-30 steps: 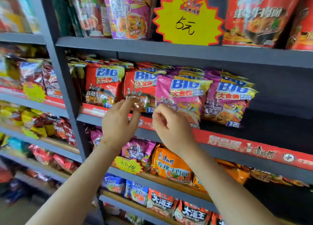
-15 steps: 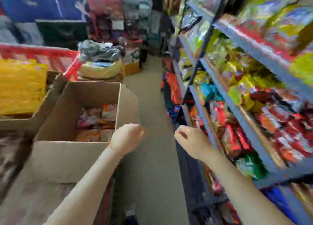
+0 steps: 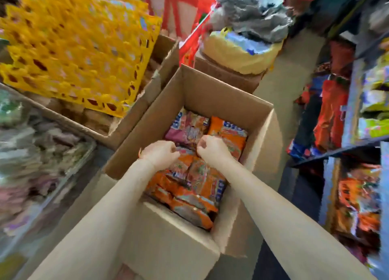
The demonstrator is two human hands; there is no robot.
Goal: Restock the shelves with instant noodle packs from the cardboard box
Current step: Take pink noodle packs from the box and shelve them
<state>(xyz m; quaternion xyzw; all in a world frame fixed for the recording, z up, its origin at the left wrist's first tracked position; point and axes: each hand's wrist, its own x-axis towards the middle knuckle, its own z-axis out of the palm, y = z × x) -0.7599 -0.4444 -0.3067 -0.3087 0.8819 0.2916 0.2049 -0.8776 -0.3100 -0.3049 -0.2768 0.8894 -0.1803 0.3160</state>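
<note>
While both arms reach down, the left hand [image 3: 161, 153] and the right hand [image 3: 212, 147] sit inside the open cardboard box [image 3: 221, 94], fingers curled, just over the noodle packs [image 3: 189, 185]. The picture is blurry, so I cannot tell if either hand holds a pack. Orange and pink packs fill the box. Beside it, on the left, a yellow crate [image 3: 73, 48] rests on another brown box [image 3: 130, 119]. A red basket [image 3: 189, 27] stands behind. On the right are shelves [image 3: 353, 102] full of bright bags, with grey floor [image 3: 290, 75] between.
</note>
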